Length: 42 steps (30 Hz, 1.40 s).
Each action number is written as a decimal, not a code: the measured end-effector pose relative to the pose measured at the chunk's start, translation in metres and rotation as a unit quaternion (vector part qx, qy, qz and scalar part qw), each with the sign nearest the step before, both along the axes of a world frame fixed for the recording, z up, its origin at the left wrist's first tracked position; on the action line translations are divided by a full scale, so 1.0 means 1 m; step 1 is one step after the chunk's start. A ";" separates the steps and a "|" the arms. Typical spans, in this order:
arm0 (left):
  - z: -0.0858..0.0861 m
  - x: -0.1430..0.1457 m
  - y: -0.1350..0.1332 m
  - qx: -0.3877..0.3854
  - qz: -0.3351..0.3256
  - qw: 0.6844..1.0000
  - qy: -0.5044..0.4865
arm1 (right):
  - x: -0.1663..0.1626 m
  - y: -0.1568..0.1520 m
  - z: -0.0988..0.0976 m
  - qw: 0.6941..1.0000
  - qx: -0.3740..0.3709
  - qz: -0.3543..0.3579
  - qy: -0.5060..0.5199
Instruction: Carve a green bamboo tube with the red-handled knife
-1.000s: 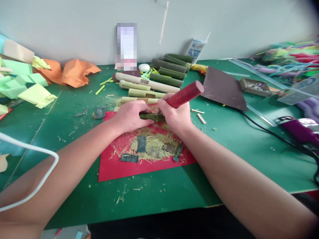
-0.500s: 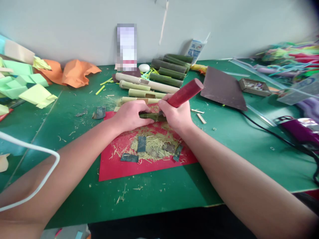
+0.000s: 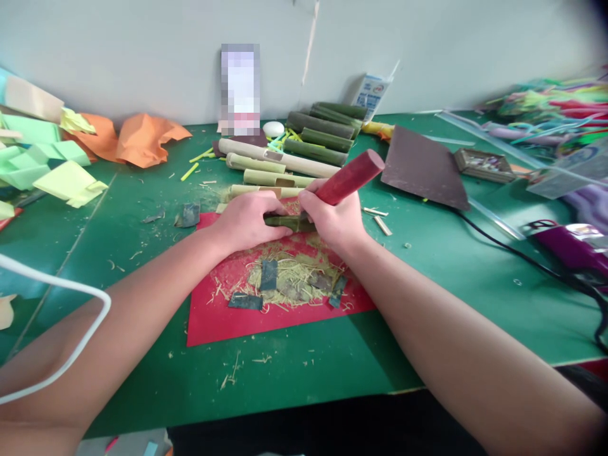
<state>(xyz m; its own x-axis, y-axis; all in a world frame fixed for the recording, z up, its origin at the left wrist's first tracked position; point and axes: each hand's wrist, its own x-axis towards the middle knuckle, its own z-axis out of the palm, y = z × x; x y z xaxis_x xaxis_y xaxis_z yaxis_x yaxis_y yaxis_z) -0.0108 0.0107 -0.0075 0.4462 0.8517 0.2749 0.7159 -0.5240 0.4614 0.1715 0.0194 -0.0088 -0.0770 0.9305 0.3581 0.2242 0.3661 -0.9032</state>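
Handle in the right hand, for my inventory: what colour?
The handle is red; it shows best in the head view.

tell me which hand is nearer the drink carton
Right. The right hand, gripping the red handle, is in front of the drink carton and slightly to its left; the left hand, holding the green bamboo piece, is farther left.

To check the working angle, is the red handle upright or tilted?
Tilted: the red handle slants up and rightward from the right hand.

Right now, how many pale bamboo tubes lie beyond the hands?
4: a long tube at the back, a short tube in front, then a third tube, a fourth tube nearest; the left hand and right hand may hide more.
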 end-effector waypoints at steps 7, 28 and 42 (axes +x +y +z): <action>0.002 0.002 0.000 0.008 -0.001 1.000 0.008 | -0.002 -0.001 0.002 0.999 0.006 -0.015 -0.031; 0.000 0.003 -0.001 0.001 0.005 1.000 0.001 | -0.001 -0.002 0.003 1.000 -0.007 0.003 -0.005; 0.000 0.003 -0.001 0.003 0.006 1.000 0.002 | -0.001 -0.003 0.003 1.000 -0.016 -0.006 -0.005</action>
<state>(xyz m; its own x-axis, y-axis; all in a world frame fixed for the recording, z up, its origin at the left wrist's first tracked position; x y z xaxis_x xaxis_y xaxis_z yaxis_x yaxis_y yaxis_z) -0.0083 0.0093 -0.0077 0.4362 0.8556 0.2786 0.7240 -0.5176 0.4561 0.1703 0.0166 -0.0062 -0.0694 0.9424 0.3272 0.2374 0.3341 -0.9121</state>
